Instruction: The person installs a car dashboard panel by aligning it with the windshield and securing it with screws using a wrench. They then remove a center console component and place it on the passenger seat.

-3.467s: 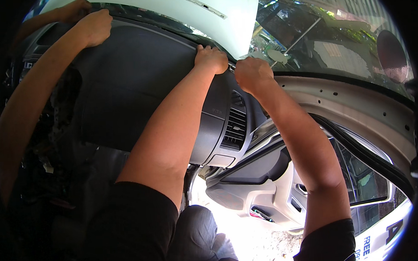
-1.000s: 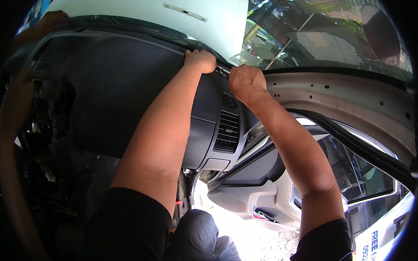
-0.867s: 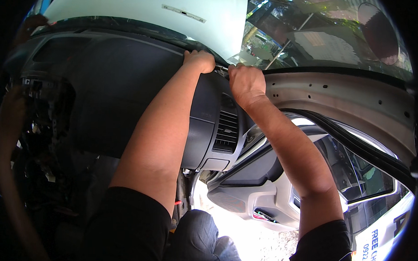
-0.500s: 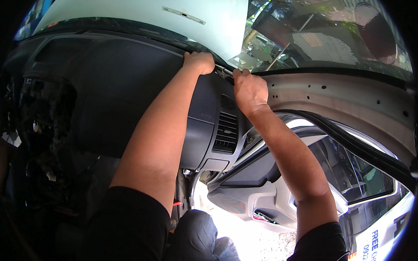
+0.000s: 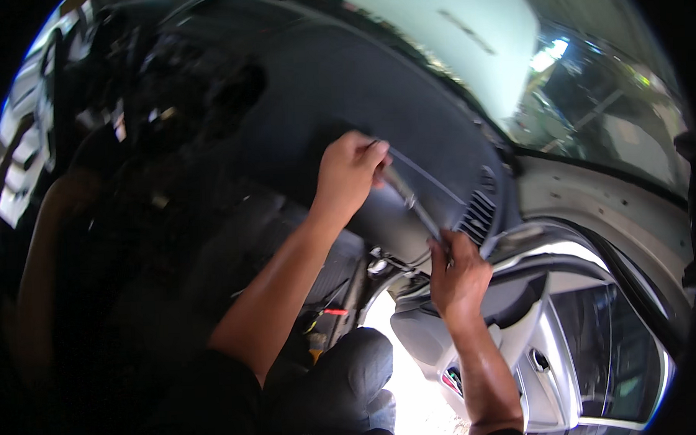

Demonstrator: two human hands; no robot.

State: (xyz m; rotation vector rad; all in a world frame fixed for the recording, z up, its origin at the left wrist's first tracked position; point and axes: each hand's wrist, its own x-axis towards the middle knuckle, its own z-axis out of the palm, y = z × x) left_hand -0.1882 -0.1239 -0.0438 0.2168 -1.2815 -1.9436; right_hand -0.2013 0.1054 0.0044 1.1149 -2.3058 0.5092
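Observation:
A slim metal rod [image 5: 413, 204], which looks like a socket extension bar with a thicker jointed part, slants between my hands over the dark dashboard [image 5: 381, 78]. My left hand [image 5: 349, 171] is closed round its upper end, thumb on top. Lower and to the right, my right hand [image 5: 460, 275] grips the other end, beside the dashboard's air vent [image 5: 478, 214]. The ends of the rod are hidden inside my fingers, and motion blurs the picture a little.
The car door [image 5: 521, 349] stands open at the right. Near my knee [image 5: 361, 363] lie a red-handled tool [image 5: 336, 311] and a yellow-handled brush [image 5: 317, 346]. Another person's forearm [image 5: 46, 236] shows at the dim left. The windshield [image 5: 589, 94] lies beyond the dashboard.
Both hands have come back from the far dashboard corner by the windshield, bringing the metal rod toward me. The view has turned left, showing more of the dark left side.

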